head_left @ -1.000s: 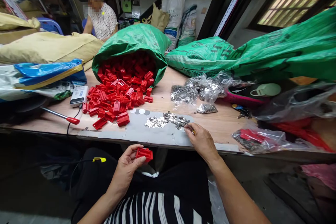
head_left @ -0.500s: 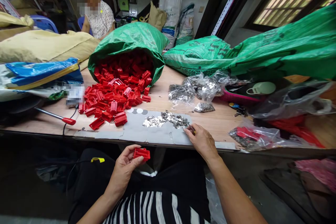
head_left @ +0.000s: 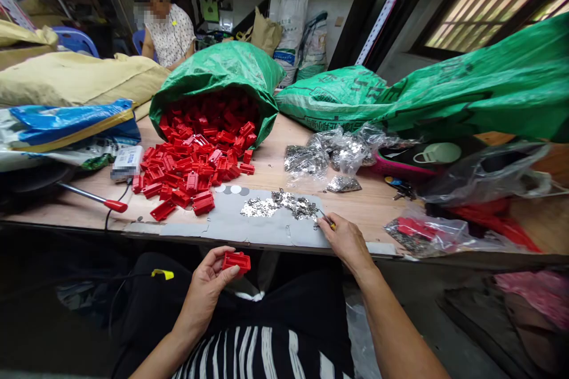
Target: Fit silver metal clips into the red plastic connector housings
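Observation:
My left hand [head_left: 205, 281] is closed around a small red plastic box [head_left: 237, 262], held above my lap in front of the table edge with its hollow side showing. My right hand [head_left: 347, 243] rests at the table's front edge, its fingers closed on a thin tool [head_left: 328, 221] with a slim metal tip and a yellow and dark handle; the exact kind is unclear. The tip points at the right end of a pile of small flat metal pieces [head_left: 260, 207] lying on a grey mat [head_left: 249, 231]. More red plastic boxes [head_left: 191, 172] spill from a green sack [head_left: 231, 65].
Clear bags of metal pieces [head_left: 342, 154] lie behind the mat, another bag [head_left: 413, 234] to the right. A lever with a red grip [head_left: 116, 206] juts in at left. Green sacks [head_left: 444, 95] line the back right. A person [head_left: 169, 32] sits across the table.
The metal tip of the tool now shows beyond my right fingers, which have shifted slightly right. My left hand keeps the red box almost in place.

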A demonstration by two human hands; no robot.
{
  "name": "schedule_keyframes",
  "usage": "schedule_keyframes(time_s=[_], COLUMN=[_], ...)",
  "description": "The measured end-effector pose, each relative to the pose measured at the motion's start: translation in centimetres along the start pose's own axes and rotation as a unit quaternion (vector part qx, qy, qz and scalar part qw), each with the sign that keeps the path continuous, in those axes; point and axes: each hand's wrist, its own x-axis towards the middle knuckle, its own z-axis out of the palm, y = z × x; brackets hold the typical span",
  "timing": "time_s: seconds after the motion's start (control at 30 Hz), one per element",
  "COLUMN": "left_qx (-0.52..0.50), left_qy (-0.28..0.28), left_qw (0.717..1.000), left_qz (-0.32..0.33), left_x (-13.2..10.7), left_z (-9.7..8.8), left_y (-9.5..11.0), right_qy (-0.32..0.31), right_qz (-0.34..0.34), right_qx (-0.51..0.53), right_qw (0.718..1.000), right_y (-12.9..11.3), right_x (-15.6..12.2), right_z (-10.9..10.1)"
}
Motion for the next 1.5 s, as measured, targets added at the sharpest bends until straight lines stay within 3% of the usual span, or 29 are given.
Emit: schedule_keyframes(time_s=[0.27, 0.5, 0.57, 0.73, 0.9, 1.1, 1.23, 1.4, 1.5], left_qx=[0.015, 0.042, 0.069, 0.148, 0.227, 0.276, 0.261, 0.25, 0.268], left_qy=[0.0, 0.016, 0.021, 0.026, 0.026, 0.011, 0.01, 0.023, 0.018], left_qw=[1.0, 0.994, 0.989, 0.97, 0.941, 0.913, 0.919, 0.92, 0.91], left_qz=[0.022, 0.101, 0.13, 0.192, 0.248, 0.299, 0.296, 0.3, 0.315], left_x=[0.4, 0.9, 1.0, 1.1, 0.9, 0.6, 0.6, 0.4, 0.3], left_z=[0.7, 2.4, 2.9, 3.2, 3.2, 3.2, 3.1, 3.0, 2.9], left_y=[0.8, 2.4, 2.7, 2.7, 3.0, 3.2, 2.8, 2.5, 2.5], right_qy=[0.02, 0.053, 0.048, -0.034, -0.058, -0.056, -0.088, -0.176, -0.179], right_qz=[-0.041, -0.071, -0.084, -0.166, -0.25, -0.332, -0.323, -0.288, -0.248], right_qx=[0.083, 0.098, 0.148, 0.295, 0.295, 0.277, 0.304, 0.377, 0.394], right_qw=[0.995, 0.991, 0.984, 0.94, 0.92, 0.9, 0.892, 0.863, 0.867], right_y=[0.6, 0.1, -0.8, -5.4, -9.2, -10.4, -10.6, -10.1, -9.6], right_x=[-0.2, -0.5, -1.0, -3.5, -5.2, -5.4, -5.3, -4.8, -4.6], right_z=[0.7, 0.7, 0.4, -0.6, -0.8, 0.4, 0.4, -0.1, -0.2])
